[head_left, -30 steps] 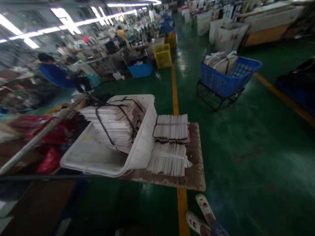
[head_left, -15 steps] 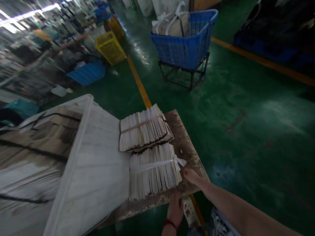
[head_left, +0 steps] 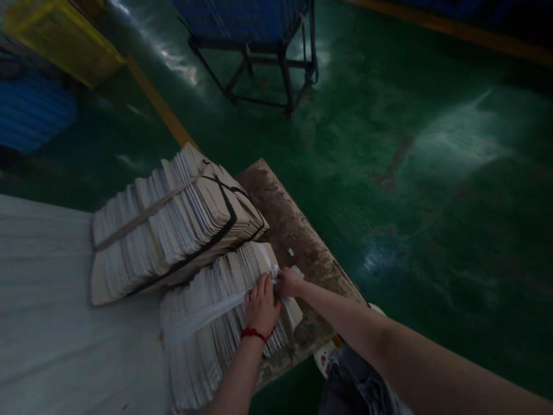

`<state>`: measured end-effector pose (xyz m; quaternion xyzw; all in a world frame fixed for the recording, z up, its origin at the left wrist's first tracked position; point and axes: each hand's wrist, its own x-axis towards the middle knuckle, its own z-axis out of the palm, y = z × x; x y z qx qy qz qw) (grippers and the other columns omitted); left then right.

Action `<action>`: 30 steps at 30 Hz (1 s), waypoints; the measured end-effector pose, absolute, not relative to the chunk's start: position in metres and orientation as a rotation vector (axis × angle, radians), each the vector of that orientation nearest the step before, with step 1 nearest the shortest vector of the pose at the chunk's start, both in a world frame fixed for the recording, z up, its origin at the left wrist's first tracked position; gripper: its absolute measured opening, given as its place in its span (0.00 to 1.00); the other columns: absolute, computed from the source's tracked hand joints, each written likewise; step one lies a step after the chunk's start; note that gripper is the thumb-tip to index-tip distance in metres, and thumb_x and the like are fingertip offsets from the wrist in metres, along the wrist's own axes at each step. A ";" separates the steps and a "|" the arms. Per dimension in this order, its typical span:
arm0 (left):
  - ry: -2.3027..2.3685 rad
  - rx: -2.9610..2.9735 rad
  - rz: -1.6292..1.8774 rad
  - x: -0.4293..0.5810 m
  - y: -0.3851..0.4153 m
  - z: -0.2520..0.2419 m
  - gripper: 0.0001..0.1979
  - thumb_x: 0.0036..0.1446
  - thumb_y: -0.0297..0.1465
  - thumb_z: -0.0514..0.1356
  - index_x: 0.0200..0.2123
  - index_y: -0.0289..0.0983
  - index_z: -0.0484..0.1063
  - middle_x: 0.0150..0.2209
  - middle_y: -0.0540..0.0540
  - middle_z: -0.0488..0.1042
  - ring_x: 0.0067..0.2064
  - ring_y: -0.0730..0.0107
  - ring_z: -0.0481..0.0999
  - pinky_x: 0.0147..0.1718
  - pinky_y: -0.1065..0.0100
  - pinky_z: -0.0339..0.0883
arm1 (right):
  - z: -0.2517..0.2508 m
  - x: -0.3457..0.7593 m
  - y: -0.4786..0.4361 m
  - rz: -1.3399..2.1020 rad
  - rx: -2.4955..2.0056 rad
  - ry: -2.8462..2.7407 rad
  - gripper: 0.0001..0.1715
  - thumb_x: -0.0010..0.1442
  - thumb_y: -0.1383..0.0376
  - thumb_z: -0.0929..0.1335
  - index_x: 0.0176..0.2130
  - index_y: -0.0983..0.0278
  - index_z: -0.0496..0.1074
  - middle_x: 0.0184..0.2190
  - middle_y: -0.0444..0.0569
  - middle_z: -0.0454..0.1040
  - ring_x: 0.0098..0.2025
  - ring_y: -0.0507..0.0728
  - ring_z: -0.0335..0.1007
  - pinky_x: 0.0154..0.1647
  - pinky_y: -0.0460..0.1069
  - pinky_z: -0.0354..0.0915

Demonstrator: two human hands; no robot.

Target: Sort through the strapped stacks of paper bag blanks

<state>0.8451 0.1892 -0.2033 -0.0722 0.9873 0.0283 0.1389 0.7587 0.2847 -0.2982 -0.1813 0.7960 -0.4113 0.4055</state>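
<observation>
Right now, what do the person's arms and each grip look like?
The left arm has a red bracelet at the wrist. The right arm shows no bracelet. No sleeves are in view, so both look bare. Neither the left grip nor the right grip wears a glove.

Matt, white-edged rectangular paper bundle (head_left: 220, 331); rough brown wooden worktop (head_left: 285, 219).
Flat white strip (head_left: 207, 313), cloth-like; white tub (head_left: 56, 300), matt plastic; green floor (head_left: 432, 230), glossy.

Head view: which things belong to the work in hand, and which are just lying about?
In hand: left hand, right hand, nearer bundle, white tie, brown board beneath.

Lying about: farther bundle, white bin, yellow crate, blue basket.
</observation>
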 end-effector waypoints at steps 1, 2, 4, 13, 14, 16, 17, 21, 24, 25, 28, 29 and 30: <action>2.887 -0.209 0.040 0.845 0.191 -0.203 0.27 0.58 0.27 0.55 0.61 0.35 0.62 0.64 0.37 0.64 0.61 0.52 0.66 0.61 0.47 0.56 | -0.300 0.757 0.287 -1.071 -0.463 1.992 0.12 0.57 0.60 0.72 0.38 0.66 0.73 0.40 0.48 0.71 0.42 0.56 0.68 0.44 0.52 0.66; 2.916 -0.201 0.007 0.845 0.192 -0.203 0.26 0.58 0.27 0.55 0.60 0.36 0.63 0.63 0.38 0.65 0.61 0.52 0.65 0.62 0.46 0.53 | -0.302 0.756 0.289 -1.101 -0.451 1.972 0.09 0.54 0.62 0.73 0.34 0.66 0.73 0.39 0.48 0.71 0.42 0.56 0.67 0.45 0.51 0.65; 2.959 -0.170 -0.020 0.844 0.191 -0.204 0.23 0.58 0.27 0.55 0.58 0.37 0.66 0.60 0.39 0.69 0.62 0.52 0.64 0.65 0.44 0.46 | -0.304 0.753 0.291 -1.178 -0.388 1.931 0.05 0.52 0.66 0.72 0.30 0.65 0.72 0.38 0.48 0.69 0.41 0.54 0.66 0.44 0.48 0.63; 3.017 -0.035 0.158 0.842 0.165 -0.208 0.15 0.57 0.32 0.60 0.49 0.38 0.70 0.53 0.42 0.72 0.61 0.53 0.64 0.61 0.52 0.59 | -0.303 0.726 0.275 -1.301 -0.129 1.636 0.10 0.58 0.69 0.65 0.42 0.67 0.69 0.24 0.40 0.68 0.20 0.47 0.63 0.22 0.42 0.63; 2.981 0.041 0.149 0.839 0.162 -0.204 0.12 0.58 0.33 0.60 0.46 0.39 0.72 0.53 0.43 0.72 0.61 0.53 0.64 0.60 0.52 0.60 | -0.303 0.721 0.275 -1.302 -0.150 1.615 0.09 0.57 0.69 0.66 0.41 0.67 0.69 0.24 0.40 0.68 0.20 0.47 0.63 0.21 0.42 0.63; 2.912 0.209 0.089 0.829 0.155 -0.197 0.09 0.61 0.33 0.57 0.44 0.42 0.74 0.52 0.45 0.72 0.58 0.54 0.65 0.55 0.53 0.65 | -0.304 0.713 0.276 -1.292 -0.214 1.585 0.08 0.56 0.68 0.67 0.38 0.66 0.69 0.23 0.39 0.67 0.20 0.48 0.63 0.20 0.42 0.62; 2.885 0.294 0.060 0.823 0.151 -0.194 0.10 0.62 0.32 0.56 0.44 0.43 0.75 0.50 0.45 0.72 0.56 0.56 0.66 0.52 0.54 0.66 | -0.305 0.709 0.277 -1.286 -0.253 1.574 0.07 0.55 0.67 0.67 0.37 0.66 0.69 0.22 0.39 0.67 0.20 0.48 0.63 0.20 0.42 0.62; 2.789 0.555 -0.033 0.804 0.136 -0.188 0.09 0.62 0.31 0.57 0.37 0.43 0.78 0.48 0.45 0.71 0.52 0.59 0.67 0.50 0.57 0.67 | -0.307 0.704 0.281 -1.261 -0.452 1.535 0.13 0.52 0.64 0.70 0.38 0.64 0.68 0.23 0.37 0.66 0.22 0.47 0.62 0.19 0.41 0.59; 2.781 0.632 -0.033 0.798 0.130 -0.187 0.11 0.63 0.32 0.55 0.36 0.42 0.79 0.49 0.44 0.70 0.53 0.60 0.66 0.52 0.58 0.66 | -0.308 0.709 0.282 -1.183 -0.737 1.624 0.15 0.50 0.63 0.72 0.37 0.65 0.68 0.23 0.37 0.66 0.24 0.47 0.62 0.22 0.41 0.60; 2.773 0.645 -0.027 0.798 0.130 -0.187 0.11 0.63 0.32 0.55 0.37 0.42 0.79 0.49 0.45 0.70 0.53 0.61 0.66 0.52 0.58 0.66 | -0.309 0.711 0.282 -1.151 -0.824 1.661 0.13 0.50 0.63 0.72 0.35 0.66 0.69 0.23 0.38 0.67 0.25 0.48 0.62 0.24 0.41 0.60; 2.733 0.651 -0.052 0.800 0.133 -0.188 0.12 0.63 0.32 0.55 0.40 0.44 0.79 0.48 0.45 0.71 0.53 0.60 0.66 0.53 0.57 0.64 | -0.311 0.714 0.277 -1.104 -0.931 1.730 0.09 0.49 0.65 0.72 0.31 0.66 0.70 0.23 0.39 0.68 0.27 0.49 0.65 0.27 0.42 0.61; 2.724 0.636 -0.083 0.801 0.134 -0.189 0.12 0.62 0.32 0.55 0.40 0.44 0.79 0.48 0.45 0.71 0.53 0.60 0.65 0.54 0.56 0.64 | -0.311 0.714 0.274 -1.097 -0.940 1.753 0.09 0.49 0.65 0.72 0.30 0.67 0.70 0.23 0.39 0.68 0.28 0.50 0.66 0.28 0.42 0.61; 2.717 0.613 -0.117 0.804 0.135 -0.190 0.12 0.62 0.32 0.55 0.41 0.43 0.79 0.48 0.45 0.71 0.53 0.59 0.65 0.54 0.54 0.63 | -0.311 0.713 0.270 -1.094 -0.944 1.782 0.08 0.48 0.65 0.72 0.30 0.67 0.71 0.23 0.40 0.69 0.29 0.51 0.68 0.29 0.42 0.62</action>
